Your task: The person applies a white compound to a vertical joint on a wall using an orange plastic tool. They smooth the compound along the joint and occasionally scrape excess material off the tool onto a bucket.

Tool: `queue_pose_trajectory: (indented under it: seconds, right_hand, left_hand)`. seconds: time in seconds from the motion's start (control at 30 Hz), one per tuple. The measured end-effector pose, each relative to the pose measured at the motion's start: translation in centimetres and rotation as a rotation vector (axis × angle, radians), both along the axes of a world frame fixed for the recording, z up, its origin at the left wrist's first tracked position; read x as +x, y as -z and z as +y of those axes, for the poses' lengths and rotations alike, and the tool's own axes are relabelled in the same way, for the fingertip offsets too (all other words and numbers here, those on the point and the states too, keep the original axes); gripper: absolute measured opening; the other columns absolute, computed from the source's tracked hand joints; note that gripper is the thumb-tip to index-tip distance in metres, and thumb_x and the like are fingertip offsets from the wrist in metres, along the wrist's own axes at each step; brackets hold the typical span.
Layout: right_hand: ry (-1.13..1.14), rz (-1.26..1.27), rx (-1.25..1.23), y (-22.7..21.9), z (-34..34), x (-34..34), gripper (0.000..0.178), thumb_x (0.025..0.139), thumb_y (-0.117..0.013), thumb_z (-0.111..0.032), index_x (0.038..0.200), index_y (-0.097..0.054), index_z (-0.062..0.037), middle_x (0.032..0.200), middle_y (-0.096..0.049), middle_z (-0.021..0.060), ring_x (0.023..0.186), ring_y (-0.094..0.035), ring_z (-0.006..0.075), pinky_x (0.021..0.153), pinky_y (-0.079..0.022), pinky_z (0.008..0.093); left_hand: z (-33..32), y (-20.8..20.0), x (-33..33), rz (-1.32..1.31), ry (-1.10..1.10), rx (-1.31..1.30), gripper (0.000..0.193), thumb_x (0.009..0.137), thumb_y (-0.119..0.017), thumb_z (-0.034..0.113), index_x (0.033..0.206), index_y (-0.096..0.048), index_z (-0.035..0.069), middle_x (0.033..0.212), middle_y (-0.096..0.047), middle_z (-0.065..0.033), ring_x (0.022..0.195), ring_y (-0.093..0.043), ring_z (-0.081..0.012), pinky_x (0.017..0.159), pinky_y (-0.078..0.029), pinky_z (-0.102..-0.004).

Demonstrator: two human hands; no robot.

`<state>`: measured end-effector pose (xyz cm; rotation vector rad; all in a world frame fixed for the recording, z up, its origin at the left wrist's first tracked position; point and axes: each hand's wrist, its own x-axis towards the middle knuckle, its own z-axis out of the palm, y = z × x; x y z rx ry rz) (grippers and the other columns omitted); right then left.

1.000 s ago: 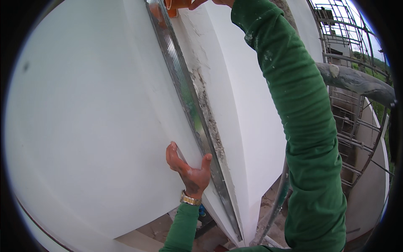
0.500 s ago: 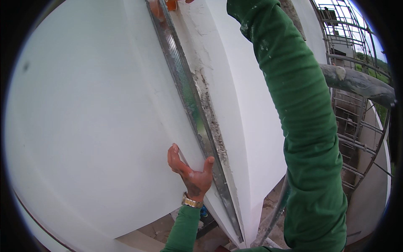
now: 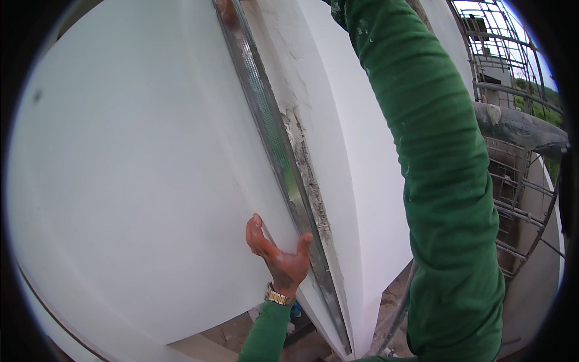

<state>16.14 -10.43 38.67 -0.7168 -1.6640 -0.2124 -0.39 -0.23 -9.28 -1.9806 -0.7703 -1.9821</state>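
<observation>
A long, shiny metal straightedge (image 3: 278, 145) runs at a slant along the white wall corner, from the top of the view down to the lower middle. My left hand (image 3: 283, 262) is at its lower part, with the fingers stretched up over the white surface and the thumb spread against the metal edge. Those fingers are apart from the thumb, not closed round the bar. My right arm, in a green sleeve (image 3: 437, 169), reaches up along the right side; its hand lies beyond the top edge. Beside the bar, a strip of rough grey plaster (image 3: 309, 175) shows.
A broad white wall (image 3: 132, 169) fills the left. Another white wall face (image 3: 374, 205) lies right of the bar. At the far right, a thick grey pipe (image 3: 525, 127) crosses in front of metal scaffolding (image 3: 518, 211). Debris-strewn ground (image 3: 392, 295) shows below.
The view has shifted slightly, and my left hand sits a little lower in it. My right arm has shifted up; the fingertip and orange object at the top have left the view.
</observation>
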Motion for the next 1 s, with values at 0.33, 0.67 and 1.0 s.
queue_pose_trajectory:
  seconds: [0.33,0.67,1.0]
  right_hand:
    - [-0.034,-0.15,0.052,-4.9,0.6,0.6,0.032,0.095,-0.065,-0.01,0.121,-0.06,0.0082,0.116,-0.066,0.0293,0.108,-0.067,0.0476,0.086,-0.062,0.0576]
    - [1.395,-0.911,0.677,-13.4,1.8,1.7,0.025,0.1,-0.059,-0.018,0.123,-0.064,-0.0111,0.121,-0.068,0.0125,0.117,-0.066,0.0325,0.091,-0.061,0.0466]
    - [0.421,-0.225,0.23,-13.8,3.4,1.4,0.031,0.094,-0.068,-0.026,0.121,-0.065,-0.0118,0.114,-0.071,0.01,0.109,-0.069,0.0296,0.085,-0.062,0.0453]
  left_hand:
    - [-0.5,0.1,-0.2,-0.011,-0.04,-0.012,0.107,0.088,-0.072,0.062,0.151,-0.021,-0.007,0.149,-0.028,-0.0269,0.14,-0.027,-0.0425,0.115,-0.023,-0.0551]
    - [-0.5,0.0,0.1,-0.012,-0.075,-0.01,0.107,0.086,-0.074,0.061,0.15,-0.023,-0.009,0.147,-0.031,-0.0289,0.139,-0.028,-0.0424,0.114,-0.022,-0.0546]
    - [-0.5,0.4,0.2,-0.023,-0.078,-0.057,0.108,0.086,-0.074,0.062,0.15,-0.023,-0.008,0.148,-0.031,-0.0265,0.138,-0.029,-0.0415,0.114,-0.024,-0.0537]
